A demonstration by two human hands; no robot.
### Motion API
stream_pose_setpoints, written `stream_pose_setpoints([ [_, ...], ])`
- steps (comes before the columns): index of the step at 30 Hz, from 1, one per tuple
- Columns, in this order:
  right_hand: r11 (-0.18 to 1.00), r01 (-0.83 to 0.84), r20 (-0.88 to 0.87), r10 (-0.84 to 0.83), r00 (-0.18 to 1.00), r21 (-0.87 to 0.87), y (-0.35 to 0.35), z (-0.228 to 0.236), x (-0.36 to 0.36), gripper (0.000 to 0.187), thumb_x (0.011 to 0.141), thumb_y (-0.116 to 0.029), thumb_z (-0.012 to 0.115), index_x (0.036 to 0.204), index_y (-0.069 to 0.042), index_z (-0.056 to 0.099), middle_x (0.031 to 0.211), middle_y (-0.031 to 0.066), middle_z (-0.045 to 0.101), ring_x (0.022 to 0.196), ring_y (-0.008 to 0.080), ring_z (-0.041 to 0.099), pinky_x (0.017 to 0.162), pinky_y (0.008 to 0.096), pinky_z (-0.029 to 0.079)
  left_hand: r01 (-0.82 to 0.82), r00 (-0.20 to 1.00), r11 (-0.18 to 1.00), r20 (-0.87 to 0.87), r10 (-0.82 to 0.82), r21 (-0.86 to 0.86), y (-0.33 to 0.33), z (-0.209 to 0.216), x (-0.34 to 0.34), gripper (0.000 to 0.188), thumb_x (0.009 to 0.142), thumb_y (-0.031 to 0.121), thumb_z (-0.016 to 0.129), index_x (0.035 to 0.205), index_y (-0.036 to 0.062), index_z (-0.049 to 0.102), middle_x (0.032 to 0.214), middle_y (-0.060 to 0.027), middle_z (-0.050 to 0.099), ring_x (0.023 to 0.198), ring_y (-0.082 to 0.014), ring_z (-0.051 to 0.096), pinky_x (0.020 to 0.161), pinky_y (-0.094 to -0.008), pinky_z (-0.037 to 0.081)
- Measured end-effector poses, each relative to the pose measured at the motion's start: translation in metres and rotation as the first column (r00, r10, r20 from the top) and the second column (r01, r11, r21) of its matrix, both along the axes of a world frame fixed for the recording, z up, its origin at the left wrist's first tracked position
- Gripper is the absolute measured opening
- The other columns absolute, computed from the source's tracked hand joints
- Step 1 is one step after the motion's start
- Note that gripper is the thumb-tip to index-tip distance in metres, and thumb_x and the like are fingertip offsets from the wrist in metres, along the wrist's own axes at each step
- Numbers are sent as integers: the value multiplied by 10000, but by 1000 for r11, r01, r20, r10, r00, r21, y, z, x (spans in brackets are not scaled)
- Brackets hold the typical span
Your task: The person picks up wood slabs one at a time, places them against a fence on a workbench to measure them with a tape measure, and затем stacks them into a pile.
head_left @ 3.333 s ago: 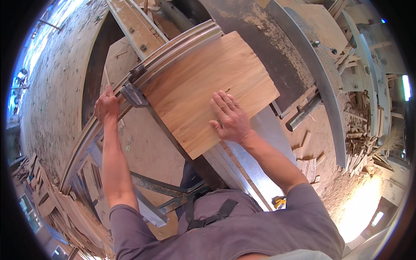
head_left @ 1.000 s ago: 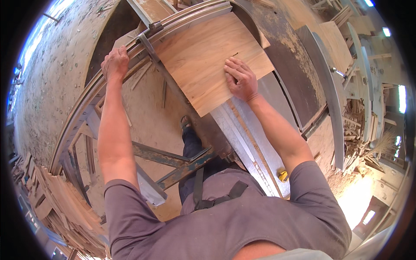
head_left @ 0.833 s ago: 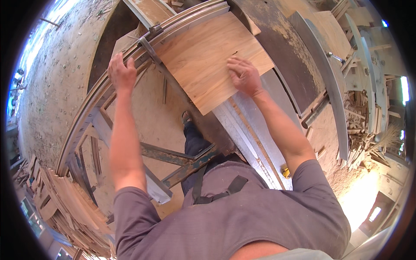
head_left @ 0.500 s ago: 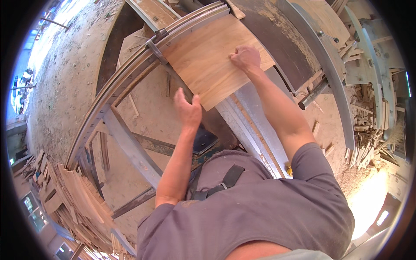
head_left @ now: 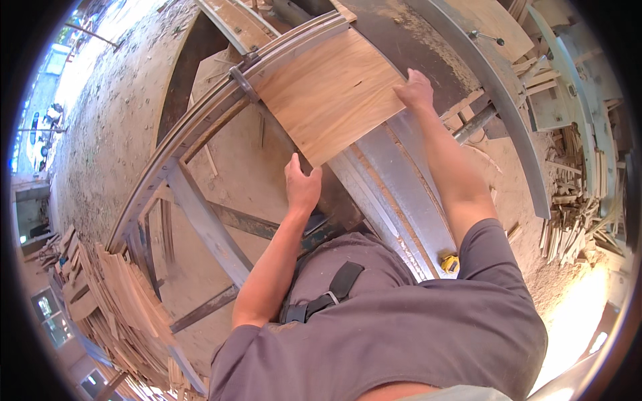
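A square, light-brown plywood panel [head_left: 334, 93] lies flat on the metal saw table [head_left: 394, 174], its far-left side along the long metal fence [head_left: 304, 40]. My left hand [head_left: 303, 187] is at the panel's near-left corner, thumb and fingers apart, the thumb close to the edge. My right hand [head_left: 416, 92] is at the right corner, its thumb against the panel's edge and its fingers stretched out past it. Whether the left hand touches the wood, I cannot tell.
A yellow tape measure [head_left: 449, 262] lies on the metal table close to my body. A curved-looking metal rail [head_left: 511, 120] runs along the right. Stacked wood strips [head_left: 127, 294] stand at the lower left, and scrap wood [head_left: 572, 220] is piled at the right. A metal clamp [head_left: 244, 83] sits on the fence.
My right hand has moved from on top of the panel to its right corner. My left hand has come down and closer to the near-left corner.
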State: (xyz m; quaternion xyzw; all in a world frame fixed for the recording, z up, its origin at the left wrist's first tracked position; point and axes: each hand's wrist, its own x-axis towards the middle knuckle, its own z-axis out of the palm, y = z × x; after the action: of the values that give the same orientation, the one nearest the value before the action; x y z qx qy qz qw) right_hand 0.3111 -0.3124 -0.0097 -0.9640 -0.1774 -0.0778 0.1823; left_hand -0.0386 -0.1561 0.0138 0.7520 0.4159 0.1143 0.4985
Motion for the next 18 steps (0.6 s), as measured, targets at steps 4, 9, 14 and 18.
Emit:
stream_pose_setpoints([
  [4,986,-90,-231,121,965,141,-11,-4,-27,601,757,-277,678,1271,28,627,1333,212,613,1301,365,523,1111,432,419,44,999,999,0,-44,-32,-6,3,0,605,854,222,664,1355,-79,506,1343,-253,531,1238,-373,522,1058,-420,421],
  [9,969,-14,-92,38,995,246,-43,-19,-70,616,715,-278,696,1224,63,642,1216,262,655,1238,391,566,1082,444,426,6,998,953,63,13,-302,-1,16,-14,351,906,133,641,1204,-52,636,1076,-77,681,982,-158,600,878,-300,473],
  [14,979,111,-268,-62,961,170,-94,13,-152,610,736,-269,735,1233,70,632,1168,209,693,1082,346,657,957,419,500,-1,996,889,82,43,-458,5,15,-62,276,929,106,639,1148,-62,649,1027,-88,699,856,-136,652,767,-279,523],
  [18,726,516,-687,-83,722,455,-164,32,-253,528,828,-211,707,1273,57,609,1116,129,713,907,252,704,820,362,545,-92,977,798,101,188,-596,-2,26,-114,205,927,41,613,1112,-46,611,1007,-113,697,839,-183,693,711,-307,572],
])
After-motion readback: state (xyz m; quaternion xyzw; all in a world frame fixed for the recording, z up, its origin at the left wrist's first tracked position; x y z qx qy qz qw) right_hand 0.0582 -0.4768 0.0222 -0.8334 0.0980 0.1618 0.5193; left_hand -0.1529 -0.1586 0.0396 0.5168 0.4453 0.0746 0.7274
